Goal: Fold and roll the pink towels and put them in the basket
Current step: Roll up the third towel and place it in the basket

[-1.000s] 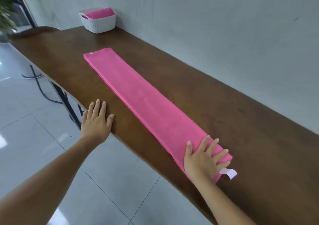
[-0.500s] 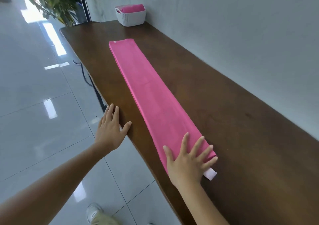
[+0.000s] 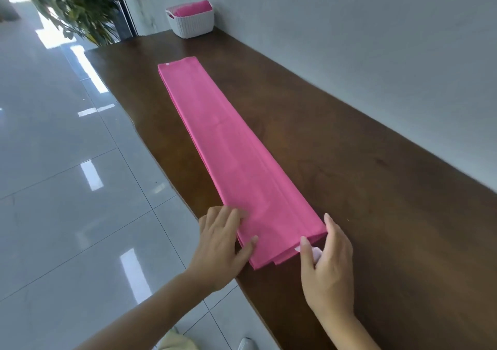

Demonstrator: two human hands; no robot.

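Shifted from edge of wooden table (image 3: 349, 188) to near-left corner of pink towel (image 3: 236, 161): left hand (image 3: 220, 245); right hand (image 3: 326, 263) now at near-right corner. Both pinching, thumbs on top. Folding likely done; rolling next, needing a tight, even first turn. Smooth layered strip, lying flat; white woven basket (image 3: 192, 24) at far end.

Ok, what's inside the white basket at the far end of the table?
Only pink towel fabric shows above the white basket rim, filling the top. The woven wall hides everything lower, so how many towels are in there cannot be told.
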